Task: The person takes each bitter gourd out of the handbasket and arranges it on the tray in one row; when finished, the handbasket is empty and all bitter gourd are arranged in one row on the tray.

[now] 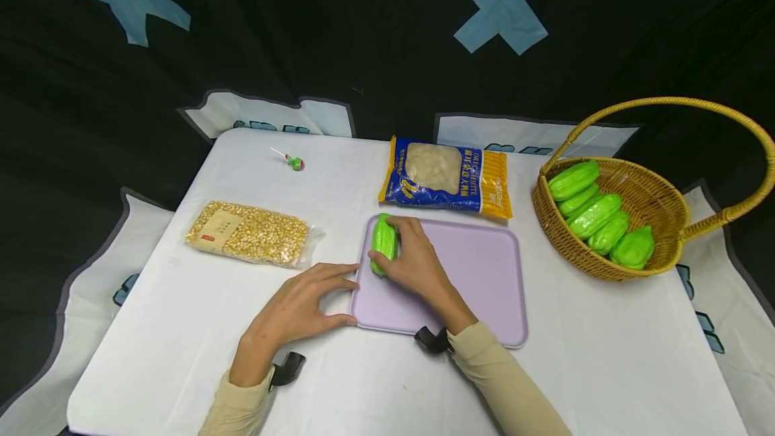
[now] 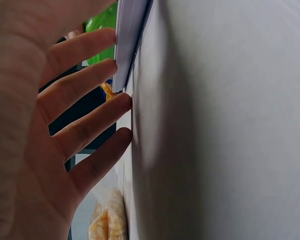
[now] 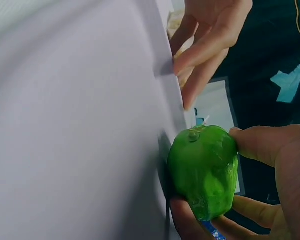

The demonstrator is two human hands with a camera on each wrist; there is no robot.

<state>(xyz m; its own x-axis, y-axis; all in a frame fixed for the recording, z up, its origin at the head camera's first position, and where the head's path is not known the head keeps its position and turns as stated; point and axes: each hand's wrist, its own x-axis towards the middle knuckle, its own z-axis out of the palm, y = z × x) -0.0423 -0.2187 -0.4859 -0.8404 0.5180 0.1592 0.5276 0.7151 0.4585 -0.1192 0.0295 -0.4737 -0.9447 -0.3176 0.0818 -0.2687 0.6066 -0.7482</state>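
Right fingers pinch a glossy, ridged, oblong green fruit; left fingers spread, touching the tray.

1 glossy, ribbed green fruit is held crosswise at the left end of a lilac tray.
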